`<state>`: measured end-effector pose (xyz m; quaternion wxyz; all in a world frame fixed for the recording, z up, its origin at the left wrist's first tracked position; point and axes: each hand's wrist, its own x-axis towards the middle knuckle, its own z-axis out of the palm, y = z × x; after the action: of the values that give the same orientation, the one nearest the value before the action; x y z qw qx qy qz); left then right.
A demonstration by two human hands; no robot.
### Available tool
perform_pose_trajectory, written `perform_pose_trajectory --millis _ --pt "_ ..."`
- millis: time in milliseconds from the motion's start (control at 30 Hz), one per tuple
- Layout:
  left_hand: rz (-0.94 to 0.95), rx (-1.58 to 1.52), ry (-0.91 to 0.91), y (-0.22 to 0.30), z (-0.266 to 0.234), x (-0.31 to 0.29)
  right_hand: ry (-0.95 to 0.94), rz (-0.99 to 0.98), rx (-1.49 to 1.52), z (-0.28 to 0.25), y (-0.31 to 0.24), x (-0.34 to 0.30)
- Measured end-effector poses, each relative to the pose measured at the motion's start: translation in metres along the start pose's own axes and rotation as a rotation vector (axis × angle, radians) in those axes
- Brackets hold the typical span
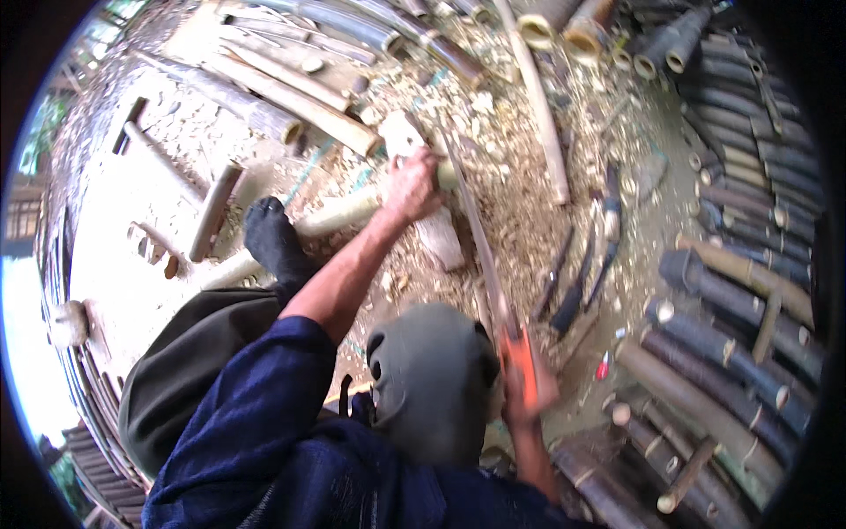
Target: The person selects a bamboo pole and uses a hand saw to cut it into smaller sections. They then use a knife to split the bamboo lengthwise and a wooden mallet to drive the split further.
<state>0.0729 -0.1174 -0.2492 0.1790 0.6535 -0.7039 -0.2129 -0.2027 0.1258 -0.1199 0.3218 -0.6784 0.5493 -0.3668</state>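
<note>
My right hand (531,394), a little blurred, is wrapped round the orange handle of a hand saw (486,256). Its long blade points away from me and crosses the end part of a pale bamboo pole (342,214). Just left of the blade, my left hand (412,185) is closed over the pole. Beneath that spot lies a pale wooden block (438,240), partly covered by pole and hand. My foot in a dark sock (275,238) rests on the pole farther left. Whether the blade has bitten into the bamboo cannot be made out.
Wood chips (520,167) cover the ground. Cut bamboo lengths (740,353) are stacked along the right. More poles (300,101) lie at the far left, and a long pale stick (538,106) lies ahead. Dark-handled tools (577,291) and a small red object (603,366) are right of the saw.
</note>
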Motion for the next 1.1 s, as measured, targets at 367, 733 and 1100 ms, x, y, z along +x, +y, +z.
perform_pose_trajectory --millis 367,733,1100 --pt "0.011 0.106 -0.045 -0.005 -0.001 0.002 0.073 -0.001 -0.016 0.003 -0.041 0.013" --pt "0.041 0.086 0.050 -0.009 0.001 0.002 0.054 0.042 0.105 -0.019 -0.053 0.011" --pt "0.013 0.145 0.009 -0.002 -0.005 0.003 -0.032 0.077 0.071 -0.025 -0.046 0.014"
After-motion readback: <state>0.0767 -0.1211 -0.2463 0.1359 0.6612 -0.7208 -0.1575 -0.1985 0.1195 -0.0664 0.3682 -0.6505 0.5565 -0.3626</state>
